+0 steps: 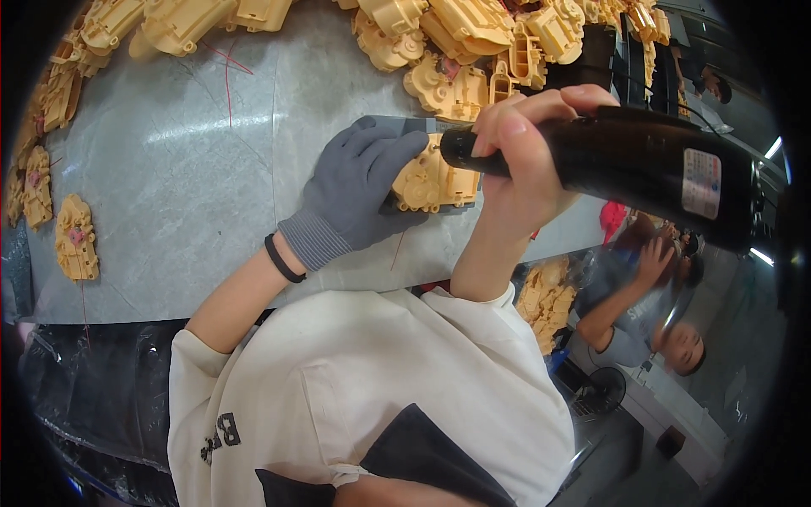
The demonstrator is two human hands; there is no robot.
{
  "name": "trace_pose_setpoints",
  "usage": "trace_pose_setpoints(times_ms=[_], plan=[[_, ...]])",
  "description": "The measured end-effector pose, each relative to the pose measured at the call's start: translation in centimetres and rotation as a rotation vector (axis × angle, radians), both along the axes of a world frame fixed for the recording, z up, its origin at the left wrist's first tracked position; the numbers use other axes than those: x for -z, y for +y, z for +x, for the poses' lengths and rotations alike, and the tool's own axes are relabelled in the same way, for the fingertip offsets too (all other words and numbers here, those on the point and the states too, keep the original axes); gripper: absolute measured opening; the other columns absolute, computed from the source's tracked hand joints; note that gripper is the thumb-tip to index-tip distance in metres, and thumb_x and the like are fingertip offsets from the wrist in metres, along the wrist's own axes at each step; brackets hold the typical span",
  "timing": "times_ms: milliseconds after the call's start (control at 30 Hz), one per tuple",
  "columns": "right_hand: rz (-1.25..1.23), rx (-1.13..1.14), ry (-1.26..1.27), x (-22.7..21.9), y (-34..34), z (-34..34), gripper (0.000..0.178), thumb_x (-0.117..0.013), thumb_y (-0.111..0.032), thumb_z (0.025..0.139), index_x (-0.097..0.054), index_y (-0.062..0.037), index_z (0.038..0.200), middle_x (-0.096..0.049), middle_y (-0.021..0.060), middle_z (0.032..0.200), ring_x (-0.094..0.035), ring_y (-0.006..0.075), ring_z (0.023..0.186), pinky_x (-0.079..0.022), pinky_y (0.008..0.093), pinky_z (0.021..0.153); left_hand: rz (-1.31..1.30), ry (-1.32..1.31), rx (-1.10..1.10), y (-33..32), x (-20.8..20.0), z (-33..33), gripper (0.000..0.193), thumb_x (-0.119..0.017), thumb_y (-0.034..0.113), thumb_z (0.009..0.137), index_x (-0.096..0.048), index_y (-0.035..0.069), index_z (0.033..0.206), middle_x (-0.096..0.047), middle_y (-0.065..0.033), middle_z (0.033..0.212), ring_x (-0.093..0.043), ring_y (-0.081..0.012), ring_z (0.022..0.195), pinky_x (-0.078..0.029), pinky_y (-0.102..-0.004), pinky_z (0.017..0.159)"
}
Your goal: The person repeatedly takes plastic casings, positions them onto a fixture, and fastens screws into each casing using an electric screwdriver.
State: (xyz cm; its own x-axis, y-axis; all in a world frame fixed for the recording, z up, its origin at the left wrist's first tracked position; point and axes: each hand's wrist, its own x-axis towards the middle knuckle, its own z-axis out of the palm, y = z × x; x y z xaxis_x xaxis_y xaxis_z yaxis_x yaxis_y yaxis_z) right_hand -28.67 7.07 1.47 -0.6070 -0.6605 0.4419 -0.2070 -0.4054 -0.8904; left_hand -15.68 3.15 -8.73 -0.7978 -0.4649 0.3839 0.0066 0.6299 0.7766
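My left hand (351,182), in a grey knit glove, steadies a yellow plastic housing (433,184), its fingers curled along the housing's left side. Beneath that housing sits a dark grey block (404,126), mostly covered by hand and part. My bare right hand (528,139) is wrapped round the front of a black electric screwdriver (629,156), held nearly level and slanting down to the right. The screwdriver's nose meets the upper part of the housing, close to my left fingertips. Whether a screw is under the bit cannot be made out.
Heaps of similar yellow housings (469,34) line the far side of the grey tabletop (194,186). One single housing (77,238) with red wire lies at the left. Loose red wires (229,80) are scattered about. Beyond the right edge are another person (629,313) and a black fan (606,387).
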Motion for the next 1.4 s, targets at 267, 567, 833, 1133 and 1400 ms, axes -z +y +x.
trace_pose_setpoints(times_ms=[267, 567, 833, 1133, 1400], plan=[[-0.267, 0.106, -0.205, -1.1, 2.7, -0.3, 0.054, -0.05, -0.001, 0.073, -0.032, -0.0002, 0.124, -0.049, 0.0073, 0.062, -0.049, 0.0184, 0.05, -0.047, 0.0333, 0.058, 0.011, 0.051, -0.109, -0.4, -1.8, -0.6, 0.068, -0.076, 0.036, 0.062, -0.049, 0.006, 0.117, -0.057, -0.0101, 0.099, -0.054, -0.0294, 0.093, -0.044, -0.0416, 0.082], [-0.393, -0.934, -0.297, -6.2, 4.2, 6.3, 0.045, -0.067, 0.005, 0.069, -0.045, -0.0074, 0.106, -0.061, 0.0048, 0.063, -0.057, 0.0164, 0.045, -0.049, 0.0261, 0.045, 1.702, 0.726, 0.201, -3.3, -7.3, 1.5, 0.058, -0.071, 0.021, 0.076, -0.046, 0.001, 0.125, -0.056, -0.0106, 0.111, -0.055, -0.0185, 0.103, -0.046, -0.0271, 0.09], [-0.521, -1.264, -0.618, -9.5, 1.4, 12.4, 0.003, -0.056, -0.012, 0.084, -0.054, -0.0121, 0.085, -0.063, 0.0057, 0.089, -0.054, 0.0157, 0.05, -0.047, 0.0243, 0.048, 0.648, 1.374, 1.457, -8.6, -14.3, 25.6, 0.029, -0.045, 0.022, 0.094, -0.058, 0.005, 0.113, -0.067, -0.0096, 0.088, -0.064, -0.0221, 0.085, -0.047, -0.0378, 0.088], [-0.485, -1.17, -0.61, -9.2, 2.1, 12.5, 0.01, -0.059, -0.004, 0.08, -0.055, -0.0112, 0.076, -0.065, 0.0066, 0.09, -0.049, 0.0143, 0.047, -0.043, 0.0233, 0.045, -0.508, -0.925, -1.425, -9.6, -1.5, 22.7, 0.077, -0.069, 0.048, 0.068, -0.04, 0.023, 0.135, -0.046, -0.0123, 0.13, -0.044, -0.033, 0.118, -0.036, -0.0445, 0.097], [-0.718, -1.095, -0.561, -8.0, 2.8, 9.1, 0.008, -0.058, -0.002, 0.08, -0.056, -0.0084, 0.075, -0.065, 0.0073, 0.088, -0.047, 0.0124, 0.043, -0.04, 0.0216, 0.043, -0.061, -0.697, -1.252, -11.5, -1.3, 22.7, 0.068, -0.073, 0.027, 0.063, -0.05, 0.021, 0.127, -0.051, -0.0119, 0.121, -0.049, -0.031, 0.112, -0.043, -0.043, 0.092]])
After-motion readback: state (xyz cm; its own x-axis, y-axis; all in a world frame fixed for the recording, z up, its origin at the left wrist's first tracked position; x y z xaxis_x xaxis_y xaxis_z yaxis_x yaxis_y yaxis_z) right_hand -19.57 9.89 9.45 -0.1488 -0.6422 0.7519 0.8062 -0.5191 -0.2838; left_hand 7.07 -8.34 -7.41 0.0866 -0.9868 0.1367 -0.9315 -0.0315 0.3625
